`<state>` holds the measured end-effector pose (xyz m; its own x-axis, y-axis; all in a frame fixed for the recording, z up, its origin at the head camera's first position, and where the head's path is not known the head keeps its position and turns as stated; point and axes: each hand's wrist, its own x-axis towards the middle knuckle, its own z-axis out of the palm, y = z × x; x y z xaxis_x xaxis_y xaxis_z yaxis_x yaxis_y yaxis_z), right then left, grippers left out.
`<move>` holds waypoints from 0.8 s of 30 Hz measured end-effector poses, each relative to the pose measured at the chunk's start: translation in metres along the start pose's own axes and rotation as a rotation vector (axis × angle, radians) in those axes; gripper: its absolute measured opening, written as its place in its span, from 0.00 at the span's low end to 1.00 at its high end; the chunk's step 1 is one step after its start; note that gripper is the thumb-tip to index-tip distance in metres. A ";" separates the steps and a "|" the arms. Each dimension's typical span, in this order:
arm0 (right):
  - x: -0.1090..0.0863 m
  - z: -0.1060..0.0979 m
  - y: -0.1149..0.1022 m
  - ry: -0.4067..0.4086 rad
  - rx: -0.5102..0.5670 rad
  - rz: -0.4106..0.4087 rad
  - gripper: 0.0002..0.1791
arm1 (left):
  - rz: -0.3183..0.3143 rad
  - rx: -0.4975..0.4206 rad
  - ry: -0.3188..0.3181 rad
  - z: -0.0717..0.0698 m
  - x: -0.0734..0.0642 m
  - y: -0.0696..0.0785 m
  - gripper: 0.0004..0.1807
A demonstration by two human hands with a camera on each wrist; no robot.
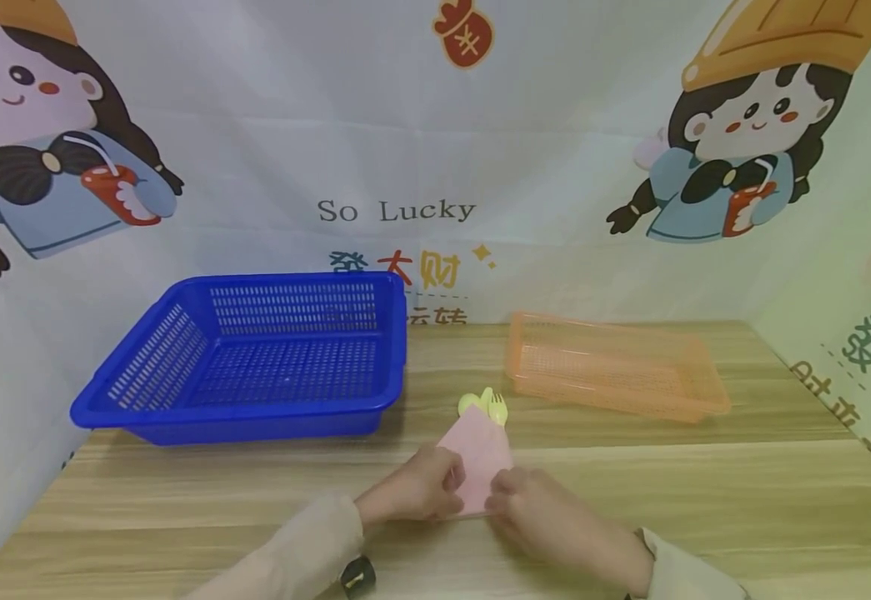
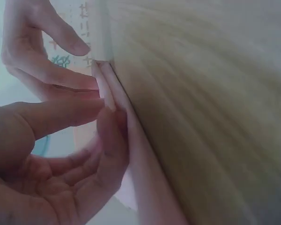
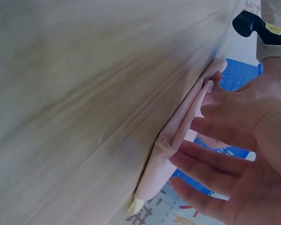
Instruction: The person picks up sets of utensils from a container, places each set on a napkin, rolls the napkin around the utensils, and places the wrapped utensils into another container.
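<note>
A folded pink napkin [image 1: 478,454] lies on the table between both hands. Out of its far end stick the heads of a pale yellow fork [image 1: 498,408], a round-ended spoon [image 1: 468,403] and a third utensil between them; their handles are hidden under the napkin. On the near left side, my left hand [image 1: 429,485] pinches the napkin's folded edge [image 2: 113,86] between thumb and forefinger. My right hand [image 1: 536,504] is at the near right side. In the right wrist view its extended fingers [image 3: 208,164] touch the raised fold.
A big blue basket [image 1: 255,421] stands at the back left, partly over the table's edge. At the back right is a translucent orange basket [image 1: 615,396]. A printed cloth [image 1: 555,150] hangs behind the wood-grain table [image 1: 668,483].
</note>
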<state>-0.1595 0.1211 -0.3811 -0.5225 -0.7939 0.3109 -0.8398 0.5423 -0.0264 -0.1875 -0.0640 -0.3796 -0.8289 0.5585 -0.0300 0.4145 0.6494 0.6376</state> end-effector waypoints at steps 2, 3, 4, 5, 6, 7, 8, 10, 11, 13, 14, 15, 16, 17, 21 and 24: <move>-0.002 0.001 -0.002 0.017 -0.033 -0.035 0.04 | 0.050 0.194 0.049 0.004 -0.003 0.005 0.10; -0.003 0.001 -0.002 0.017 -0.046 -0.039 0.04 | 0.085 0.315 0.083 0.007 -0.005 0.008 0.10; -0.004 0.002 -0.003 0.014 -0.063 -0.041 0.02 | 0.126 0.443 0.117 0.010 -0.007 0.012 0.10; -0.006 0.002 -0.005 0.003 -0.076 -0.037 0.01 | 0.169 0.580 0.145 0.014 -0.010 0.016 0.11; -0.006 0.001 -0.006 -0.011 -0.092 -0.029 0.03 | 0.206 0.701 0.155 0.018 -0.014 0.021 0.12; -0.007 0.001 -0.007 -0.026 -0.108 -0.018 0.05 | 0.232 0.795 0.155 0.022 -0.018 0.024 0.15; -0.008 0.000 -0.008 -0.050 -0.119 -0.006 0.09 | 0.254 0.873 0.131 0.027 -0.022 0.028 0.19; -0.009 -0.002 -0.010 -0.095 -0.147 0.009 0.14 | 0.256 0.945 0.045 0.033 -0.029 0.031 0.28; -0.009 -0.002 -0.010 -0.112 -0.153 0.012 0.15 | 0.243 0.965 0.000 0.036 -0.032 0.032 0.32; -0.010 -0.003 -0.011 -0.133 -0.157 0.014 0.15 | 0.198 0.978 -0.063 0.040 -0.035 0.030 0.37; -0.010 -0.004 -0.011 -0.144 -0.153 0.017 0.15 | 0.176 0.975 -0.085 0.042 -0.036 0.029 0.39; -0.011 -0.004 -0.011 -0.151 -0.150 0.018 0.15 | 0.160 0.977 -0.101 0.043 -0.037 0.027 0.40; -0.011 -0.004 -0.011 -0.157 -0.148 0.020 0.15 | 0.148 0.976 -0.120 0.043 -0.037 0.026 0.40; -0.012 -0.005 -0.011 -0.163 -0.138 0.025 0.15 | 0.138 0.975 -0.138 0.044 -0.037 0.024 0.40; -0.016 -0.006 -0.014 -0.213 -0.140 0.048 0.19 | 0.103 0.912 -0.187 0.043 -0.037 0.022 0.41; -0.021 -0.006 -0.016 -0.275 -0.159 0.068 0.24 | 0.079 0.864 -0.193 0.042 -0.037 0.023 0.42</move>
<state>-0.1340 0.1303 -0.3812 -0.6154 -0.7870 0.0444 -0.7790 0.6159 0.1175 -0.1317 -0.0478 -0.3965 -0.7405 0.6450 -0.1889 0.6712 0.7243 -0.1578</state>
